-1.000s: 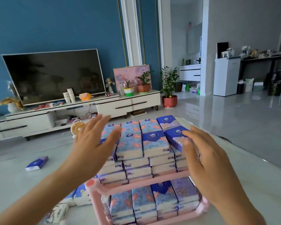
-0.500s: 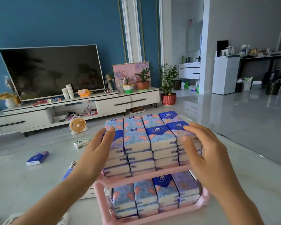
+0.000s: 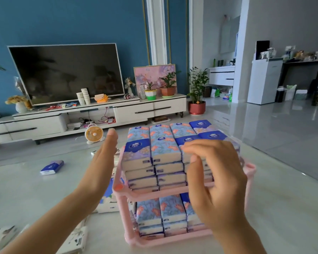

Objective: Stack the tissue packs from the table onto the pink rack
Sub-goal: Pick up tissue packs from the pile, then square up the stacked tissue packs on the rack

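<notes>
My left grip (image 3: 103, 162) is flat, fingers straight, holding nothing, just left of the stacked tissue packs (image 3: 165, 147); I can't tell whether it touches them. My right grip (image 3: 215, 180) curls over the front right column, fingertips on the top pack, thumb against its end. The packs fill both tiers of the pink rack (image 3: 154, 194), centre frame on the desk (image 3: 26, 195). Their blue labels carry a white emblem; the writing is unreadable.
</notes>
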`<move>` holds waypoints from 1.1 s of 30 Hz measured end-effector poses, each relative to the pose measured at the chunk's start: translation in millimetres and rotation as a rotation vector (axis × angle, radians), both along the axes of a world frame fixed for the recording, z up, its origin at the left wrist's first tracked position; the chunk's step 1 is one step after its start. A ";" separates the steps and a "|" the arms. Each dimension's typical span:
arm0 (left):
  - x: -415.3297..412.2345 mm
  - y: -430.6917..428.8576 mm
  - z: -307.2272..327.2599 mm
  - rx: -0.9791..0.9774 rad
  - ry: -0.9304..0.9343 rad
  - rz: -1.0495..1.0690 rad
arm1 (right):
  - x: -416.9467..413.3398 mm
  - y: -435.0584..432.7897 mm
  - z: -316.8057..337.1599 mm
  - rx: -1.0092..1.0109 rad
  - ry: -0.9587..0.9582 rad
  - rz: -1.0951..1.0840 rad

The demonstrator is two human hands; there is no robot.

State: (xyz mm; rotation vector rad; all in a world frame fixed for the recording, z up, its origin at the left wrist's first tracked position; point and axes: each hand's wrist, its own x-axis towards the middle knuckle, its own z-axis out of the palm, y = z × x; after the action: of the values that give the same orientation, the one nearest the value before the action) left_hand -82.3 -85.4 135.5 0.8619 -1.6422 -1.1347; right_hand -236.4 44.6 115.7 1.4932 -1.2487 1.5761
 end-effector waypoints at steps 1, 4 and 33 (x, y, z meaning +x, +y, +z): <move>3.2 8.2 1.4 0.056 -0.023 0.019 | 10.0 -2.5 -3.6 -0.018 0.028 0.056; 37.1 7.2 -14.1 -0.020 -0.039 0.126 | 39.0 -11.3 -17.7 -0.015 0.085 0.215; 167.8 75.9 -171.3 -0.439 -0.447 0.624 | 172.1 -75.4 -127.0 1.192 0.284 0.485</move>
State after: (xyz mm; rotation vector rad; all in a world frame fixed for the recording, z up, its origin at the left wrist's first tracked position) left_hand 85.5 -9.5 -35.8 1.2635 -1.6938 -0.1441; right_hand -64.3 -30.8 -11.3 2.7842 -1.8520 0.7118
